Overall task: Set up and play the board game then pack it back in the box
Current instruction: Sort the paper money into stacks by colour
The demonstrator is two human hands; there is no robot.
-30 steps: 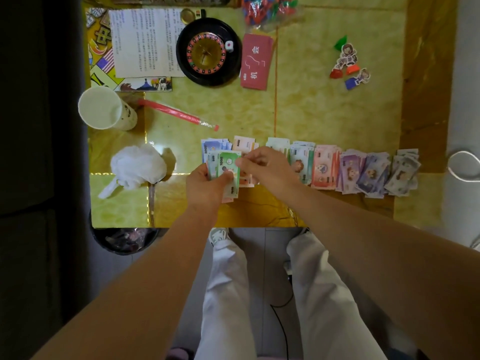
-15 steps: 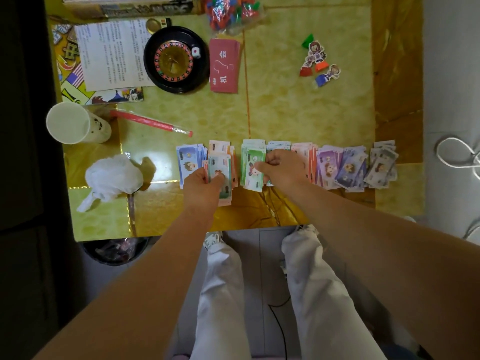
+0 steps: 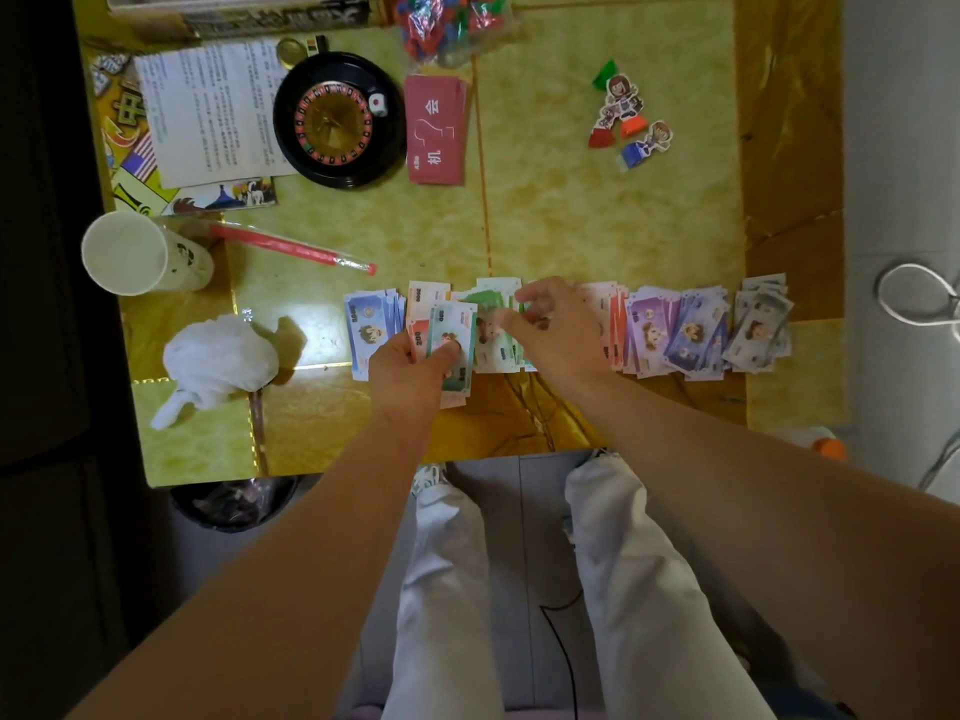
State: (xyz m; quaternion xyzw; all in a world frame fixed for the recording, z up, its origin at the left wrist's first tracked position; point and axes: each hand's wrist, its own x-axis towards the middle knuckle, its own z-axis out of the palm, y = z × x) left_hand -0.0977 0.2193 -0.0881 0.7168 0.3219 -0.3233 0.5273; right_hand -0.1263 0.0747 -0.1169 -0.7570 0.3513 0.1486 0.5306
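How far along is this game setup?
The wheel, red cards and figures are out; money lies in a row of piles. The left hand holds a few notes; the right hand is at the green pile. The board lies under the rule sheet, small pieces are bagged; play and packing remain.

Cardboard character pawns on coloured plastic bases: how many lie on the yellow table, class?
4, clustered far right: green-based pawn farthest from the person, red-based pawn and orange-based pawn side by side, blue-based pawn nearest. They overlap, so another may be hidden.
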